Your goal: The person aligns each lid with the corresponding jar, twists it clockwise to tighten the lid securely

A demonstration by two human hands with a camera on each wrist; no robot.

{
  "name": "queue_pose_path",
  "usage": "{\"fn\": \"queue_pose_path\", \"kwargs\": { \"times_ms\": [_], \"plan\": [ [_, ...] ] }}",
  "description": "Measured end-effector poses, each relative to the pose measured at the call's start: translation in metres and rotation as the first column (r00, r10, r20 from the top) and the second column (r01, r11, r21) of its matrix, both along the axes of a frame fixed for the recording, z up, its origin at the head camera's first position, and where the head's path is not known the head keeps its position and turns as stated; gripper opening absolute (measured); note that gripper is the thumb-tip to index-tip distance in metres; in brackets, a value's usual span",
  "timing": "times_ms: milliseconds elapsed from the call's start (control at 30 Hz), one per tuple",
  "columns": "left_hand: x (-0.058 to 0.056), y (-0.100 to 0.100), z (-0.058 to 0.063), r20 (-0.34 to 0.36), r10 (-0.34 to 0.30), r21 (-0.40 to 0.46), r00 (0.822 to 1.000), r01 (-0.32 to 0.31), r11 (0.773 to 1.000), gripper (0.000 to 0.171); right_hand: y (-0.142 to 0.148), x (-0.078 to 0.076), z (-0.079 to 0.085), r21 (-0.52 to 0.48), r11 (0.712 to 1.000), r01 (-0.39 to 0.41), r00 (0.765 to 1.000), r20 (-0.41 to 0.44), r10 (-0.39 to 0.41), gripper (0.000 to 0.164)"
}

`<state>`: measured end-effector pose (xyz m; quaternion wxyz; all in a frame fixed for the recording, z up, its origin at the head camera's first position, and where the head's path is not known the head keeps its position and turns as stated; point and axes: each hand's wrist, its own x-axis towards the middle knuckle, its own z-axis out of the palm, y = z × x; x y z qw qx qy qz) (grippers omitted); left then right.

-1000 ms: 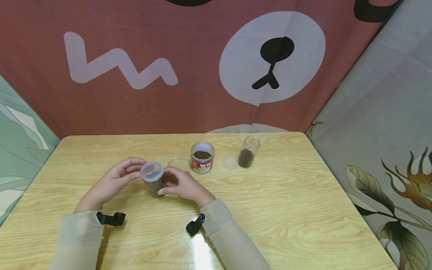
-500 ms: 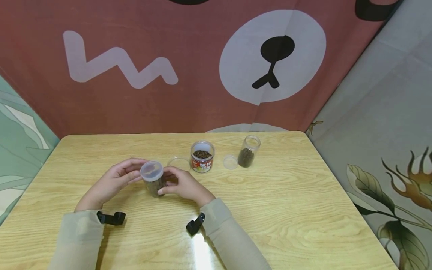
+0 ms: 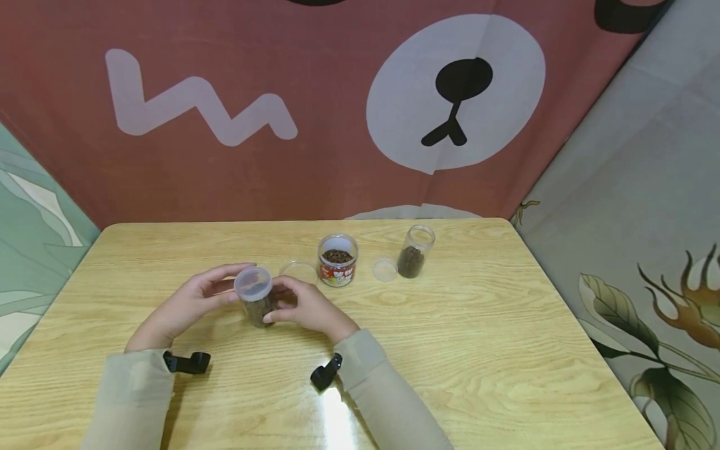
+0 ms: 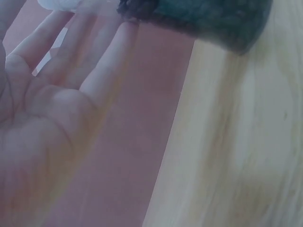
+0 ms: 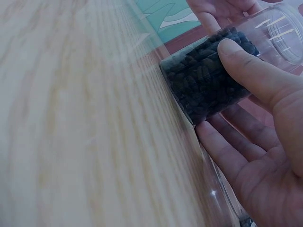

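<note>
A clear jar (image 3: 257, 309) half filled with dark, bean-like pieces stands slightly tilted at the table's left-centre, topped by a translucent lid (image 3: 253, 284). My right hand (image 3: 306, 307) holds the jar's body from the right. In the right wrist view, the thumb (image 5: 232, 49) presses the near wall and the other fingers lie beneath and behind the jar (image 5: 203, 75). From the left, my left hand (image 3: 194, 303) holds the lid's side, thumb in front and fingers reaching behind it. The left wrist view shows those fingers (image 4: 106, 66) extended up to the jar.
Behind the hands, an open jar with a red label (image 3: 337, 274) holds brown pieces. A clear lid (image 3: 299, 271) lies beside it. Farther right are a small round lid (image 3: 385, 270) and an open, taller jar (image 3: 411, 261) with dark contents. A bear-print cloth (image 3: 326, 169) hangs behind the table.
My left fingers have slid a little farther round the lid, toward the right. The right hand and the jar have hardly moved.
</note>
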<state>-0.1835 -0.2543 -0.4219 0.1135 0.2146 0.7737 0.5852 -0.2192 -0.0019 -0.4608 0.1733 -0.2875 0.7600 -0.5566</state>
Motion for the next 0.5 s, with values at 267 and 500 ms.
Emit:
{"fn": "queue_pose_path", "kwargs": {
  "times_ms": [267, 500],
  "plan": [
    [0.0008, 0.0043, 0.0034, 0.015, -0.014, 0.006, 1.000, 0.014, 1.000, 0.054, -0.0004, -0.0003, -0.0003, 0.001, 1.000, 0.001, 1.000, -0.011, -0.001, 0.055],
    [-0.0005, 0.0058, 0.0031, -0.001, -0.007, 0.002, 1.000, 0.007, 1.000, 0.055, -0.0004, -0.0008, -0.0014, 0.002, 1.000, -0.003, 1.000, -0.005, 0.003, 0.056]
  ]
}}
